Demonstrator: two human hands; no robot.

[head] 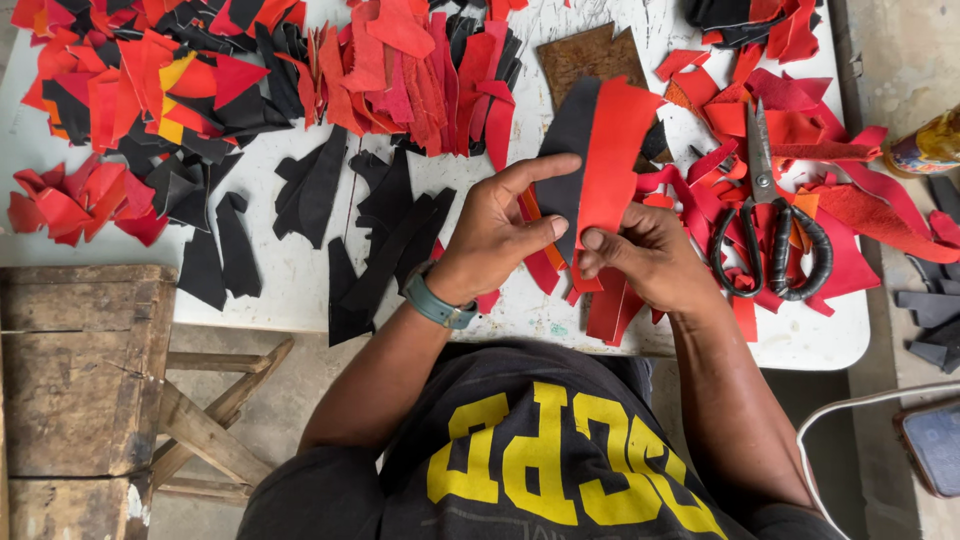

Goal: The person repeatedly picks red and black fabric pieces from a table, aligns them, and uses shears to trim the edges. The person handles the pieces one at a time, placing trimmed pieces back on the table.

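Both my hands hold a small stack of leather pieces above the white table (300,280). A red strip (612,150) lies on top of a black piece (568,140). My left hand (495,235) grips the stack from the left, thumb across the black piece, with a teal watch on the wrist. My right hand (650,255) pinches the lower end of the red strip between thumb and fingers.
Large black scissors (770,220) lie to the right among red scraps. Heaps of red, orange and black scraps (250,70) fill the far side. A brown board (590,55) lies behind the stack. A wooden stool (85,370) stands at left, a bottle (930,145) far right.
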